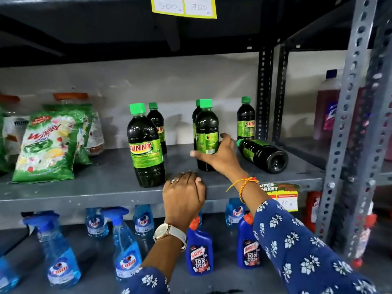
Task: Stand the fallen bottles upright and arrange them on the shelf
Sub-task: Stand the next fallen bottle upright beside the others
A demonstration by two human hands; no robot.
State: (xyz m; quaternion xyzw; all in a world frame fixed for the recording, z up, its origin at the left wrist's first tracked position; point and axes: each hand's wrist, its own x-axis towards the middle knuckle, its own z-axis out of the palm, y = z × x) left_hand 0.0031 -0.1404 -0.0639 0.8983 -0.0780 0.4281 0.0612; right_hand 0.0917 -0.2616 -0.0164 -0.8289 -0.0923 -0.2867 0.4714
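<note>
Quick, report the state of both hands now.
Left hand: fingers curled, resting on the shelf edge, holding nothing.
Right hand: gripping an upright green-capped bottle.

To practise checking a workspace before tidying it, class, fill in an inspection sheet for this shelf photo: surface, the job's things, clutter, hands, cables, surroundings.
Surface: grey metal shelf, with bare patches between the goods.
Job's things: five upright bottles, dark with green caps; one fallen bottle lies on its side at the right, cap to the left.
Clutter: green detergent packets at the left end.
Hands: right hand grips the middle bottle; left hand holds the shelf's front edge.
Cables: nothing seen.
Surroundings: spray bottles and blue cleaner bottles on the shelf below; yellow price tag above.
</note>
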